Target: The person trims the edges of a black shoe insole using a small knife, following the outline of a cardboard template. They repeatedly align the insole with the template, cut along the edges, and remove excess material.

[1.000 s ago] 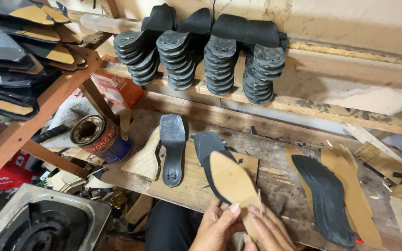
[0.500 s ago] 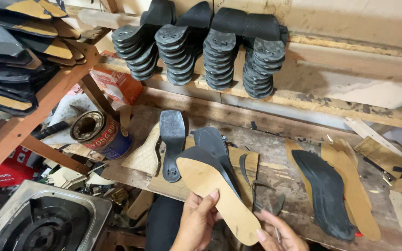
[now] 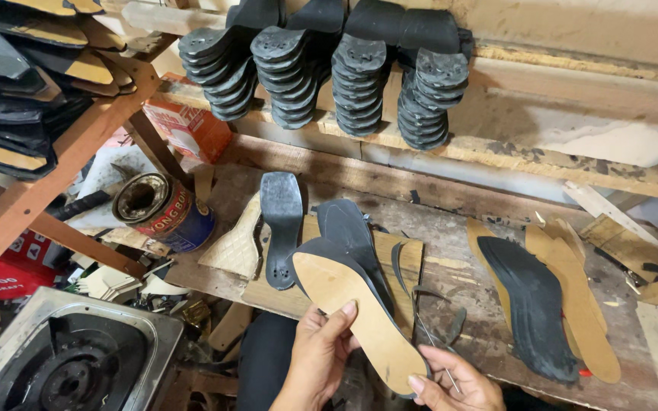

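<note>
**Sole in both hands**

Your left hand (image 3: 320, 352) pinches the tan insole (image 3: 359, 320) w/ thumb on top, fingers curled under. Right hand (image 3: 451, 383) grips its near end, fingers closed, thin metal tool (image 3: 429, 346) between them. Insole sits over the wooden board (image 3: 405, 255), beside black sole (image 3: 282, 224)

Worn wooden bench (image 3: 451, 281): black sole (image 3: 531, 304), tin can (image 3: 163, 210), wooden board (image 3: 409, 262).

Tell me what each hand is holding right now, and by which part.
The left hand grips the tan shoe sole along its left edge, near the middle. The right hand touches its lower end and seems to pinch a thin metal tool.
</note>
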